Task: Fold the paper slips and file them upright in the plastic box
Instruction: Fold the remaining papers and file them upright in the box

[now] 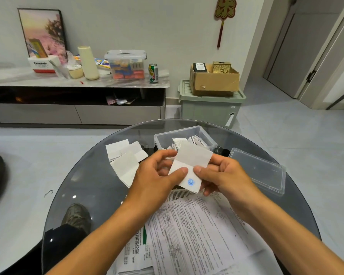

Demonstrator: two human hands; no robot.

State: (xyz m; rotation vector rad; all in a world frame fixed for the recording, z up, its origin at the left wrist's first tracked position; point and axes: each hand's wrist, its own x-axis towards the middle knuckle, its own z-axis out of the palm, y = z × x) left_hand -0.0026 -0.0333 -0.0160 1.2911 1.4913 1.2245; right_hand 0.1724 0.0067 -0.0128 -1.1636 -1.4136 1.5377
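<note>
- Paper slip (191,165): a white slip with a crease across it and a small blue round mark near its lower corner, held up over the round glass table (83,175), just in front of the plastic box (207,135).
- Left hand (157,175): thumb pressed on the slip's lower left part, fingers curled behind it, pinching the slip.
- Right hand (224,175): thumb on the slip's lower right part, fingers curled under it, also pinching the slip.
- The plastic box is clear and open, with several folded slips standing in it.
- Its clear lid (260,169) lies on the table to the right.
- More white slips (127,157) lie in a loose pile to the left of the hands.
- Large printed sheets (191,235) lie spread on the table under the forearms.
</note>
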